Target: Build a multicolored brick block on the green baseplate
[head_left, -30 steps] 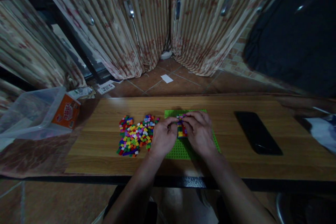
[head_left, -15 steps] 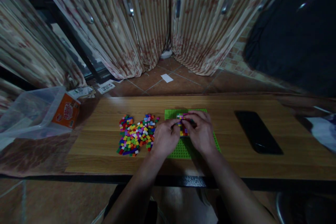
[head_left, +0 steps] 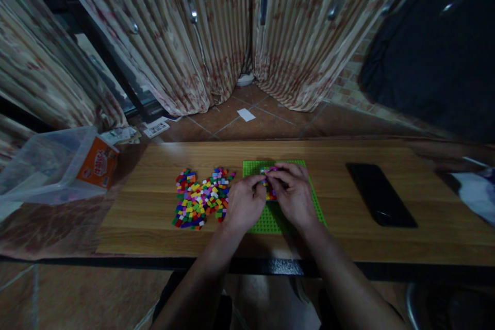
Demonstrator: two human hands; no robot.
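Observation:
A green studded baseplate [head_left: 266,224] lies on the wooden table, partly covered by my hands. On it stands a small build of colourful toy bricks [head_left: 271,194], mostly hidden behind my fingers. My left hand [head_left: 246,200] is closed at the build's left side, thumb and forefinger pinched at its upper part. From the right, my right hand [head_left: 294,193] meets it with fingers curled and pressed together at the same spot. Whatever sits between the fingertips is too small and covered to make out. Left of my left hand spreads a loose pile of multicoloured bricks [head_left: 201,198].
A black phone-like slab [head_left: 381,194] lies on the right of the wooden table [head_left: 135,216]. Beyond the table's left end is a clear plastic bin [head_left: 58,165] with an orange label. Curtains [head_left: 224,46] hang behind, and a white paper [head_left: 246,114] lies on the tiled floor.
My right fingers have shifted slightly to the left, closer to my left fingertips. Both hands stay over the build; the loose pile looks the same.

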